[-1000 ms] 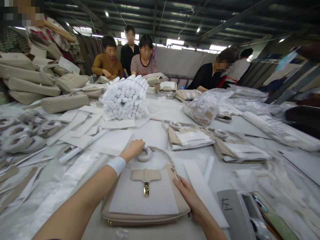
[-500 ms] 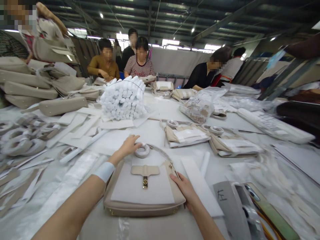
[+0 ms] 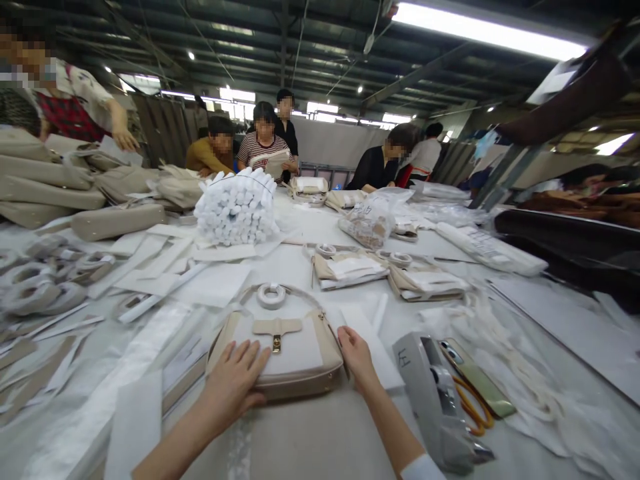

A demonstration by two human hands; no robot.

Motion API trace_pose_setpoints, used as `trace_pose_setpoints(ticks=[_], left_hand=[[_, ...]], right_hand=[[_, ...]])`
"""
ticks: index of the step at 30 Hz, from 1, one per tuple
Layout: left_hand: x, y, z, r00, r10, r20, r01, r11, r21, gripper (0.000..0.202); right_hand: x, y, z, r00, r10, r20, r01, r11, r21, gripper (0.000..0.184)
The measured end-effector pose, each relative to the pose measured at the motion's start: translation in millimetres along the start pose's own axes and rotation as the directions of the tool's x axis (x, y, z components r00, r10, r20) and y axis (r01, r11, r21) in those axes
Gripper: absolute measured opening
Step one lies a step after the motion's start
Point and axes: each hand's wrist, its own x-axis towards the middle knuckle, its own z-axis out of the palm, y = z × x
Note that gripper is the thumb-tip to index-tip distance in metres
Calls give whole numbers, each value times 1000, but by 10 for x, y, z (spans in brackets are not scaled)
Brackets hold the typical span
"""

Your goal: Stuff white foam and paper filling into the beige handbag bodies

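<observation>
A beige handbag (image 3: 295,380) lies on the table in front of me. Its flap tab has a gold turn lock (image 3: 277,343), and white sheet covers its front. My left hand (image 3: 237,370) rests flat on the bag's lower left front, fingers spread, thumb near the bottom edge. At the bag's right side is my right hand (image 3: 357,357), its fingers curled together close to the side strap; what they hold, if anything, is hidden. The handle arches above the bag around a wrapped strap coil (image 3: 271,296).
A grey tape dispenser (image 3: 425,393), a phone (image 3: 477,377) and orange-handled scissors (image 3: 473,407) lie at right. Two wrapped bags (image 3: 350,267) sit farther back. A bundle of white rolls (image 3: 237,207), strap coils (image 3: 40,287) and stacked bags (image 3: 45,177) stand left. Several co-workers are around the table.
My left hand has come down from the strap coil onto the bag's front. My right hand has shifted to the bag's outer right edge, and its fingers are more curled. The view has shifted.
</observation>
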Motion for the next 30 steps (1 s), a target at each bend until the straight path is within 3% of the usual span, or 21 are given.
trace_pose_setpoints(ticks=[5,12,16,20,23,25,26,28,30], left_hand=[[14,-41,-63,996,9,89,-10,1000,5,63],[-17,-59,-53,995,-11,95,14,1000,-28,54],[-57,-51,41,998,-9,64,10,1000,-25,55],[-82,-10,42,1000,-16,-21,16,999,-29,55],[-162,95,-74,997,-39,-69,37,999,-22,60],[-265,183,-146,992,-67,-103,66,998,-10,62],[-338,224,-164,982,-65,-179,54,996,-68,60],[-547,286,-159,939,-94,-330,33,982,-184,47],[-842,295,-106,871,-239,-429,93,938,-334,36]], right_hand=[[-466,174,-331,994,-72,-78,64,993,-101,45],[-1201,712,-417,972,-234,-25,221,945,-242,32],[-1363,849,-461,943,-329,-40,299,897,-326,31],[-1330,906,-474,905,-424,-22,382,836,-394,33],[-1232,1036,-416,834,-551,9,486,728,-483,39],[-1138,1161,-353,751,-660,12,558,626,-545,46],[-1089,1221,-323,715,-698,25,585,578,-569,48],[-1006,1315,-284,650,-758,50,628,498,-598,51],[-960,1360,-279,617,-784,72,644,450,-618,50]])
